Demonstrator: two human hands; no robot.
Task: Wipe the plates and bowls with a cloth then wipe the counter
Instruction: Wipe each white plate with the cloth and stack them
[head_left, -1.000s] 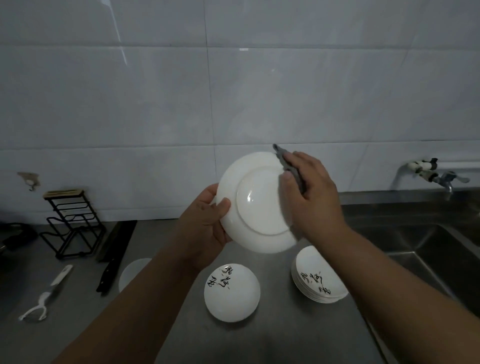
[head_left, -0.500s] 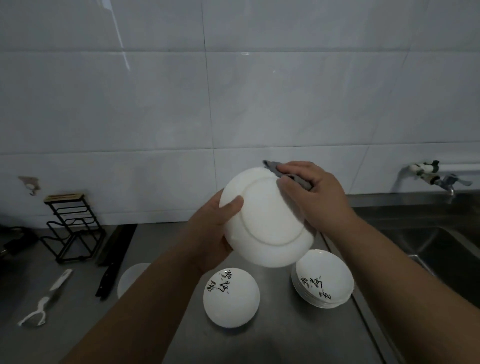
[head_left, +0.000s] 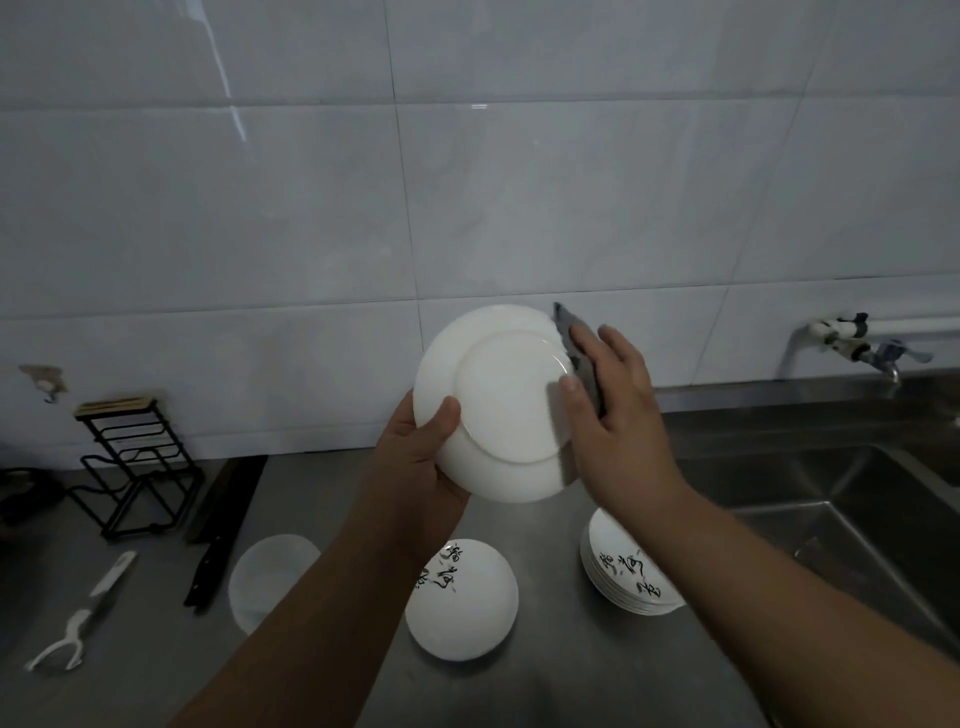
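Plate (head_left: 498, 410): white, held up on edge in front of me. Its underside and foot ring face me, and it hangs above the far part of the counter without touching it.
Counter (head_left: 545, 691): steel, running left to right under my arms. Dishes stand on it, so I judge its own wipe comes last.
Sink (head_left: 857, 519): on the right, with the tap (head_left: 857, 343) on the far wall above it.
Stack of plates (head_left: 628, 577): near right, partly under my right forearm, painted faces up. A single painted plate (head_left: 462, 603) lies to its left and a plain plate (head_left: 270, 577) further left.
Left hand (head_left: 415, 467): grips the plate's lower left rim. The thumb curls onto the underside, and the fingers are hidden behind.
Right hand (head_left: 618, 415): at the right rim. The thumb presses on the underside and the fingers lie along the cloth, pinching it to the edge.
Cloth (head_left: 582, 358): dark grey, between my right fingers and the rim, with one corner poking up past the plate.
Step in hand: wiping the rim and underside, I judge. To do it well I should keep the left grip firm, turn the plate a little at a time, and run the pinched cloth right round the edge and into the foot ring. A smooth plate could slip if I press hard.
Plate and hands: it sits between them, with the left hand at the lower left and the right hand at the right edge, well apart.
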